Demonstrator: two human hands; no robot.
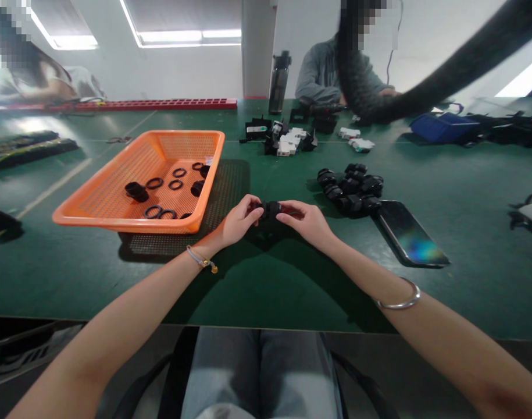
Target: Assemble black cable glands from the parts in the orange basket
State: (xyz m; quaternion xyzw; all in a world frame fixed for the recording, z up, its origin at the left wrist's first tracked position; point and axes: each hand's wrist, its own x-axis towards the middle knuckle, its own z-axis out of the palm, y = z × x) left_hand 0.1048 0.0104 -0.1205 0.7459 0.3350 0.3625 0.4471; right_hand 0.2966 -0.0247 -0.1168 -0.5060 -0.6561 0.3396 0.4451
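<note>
Between my two hands, just above the green table, is a black cable gland. The fingers of my left hand are closed on its left end. My right hand pinches the right end between thumb and fingers. Left of my hands stands an orange plastic basket, in which several black rings and a few black threaded fittings lie loose. A pile of similar black cable glands rests on the table to the right of my right hand.
A phone lies beside the pile. Farther back are white and black parts, a dark bottle and a blue bin. A thick black hose hangs across the upper right. Two people sit across the table.
</note>
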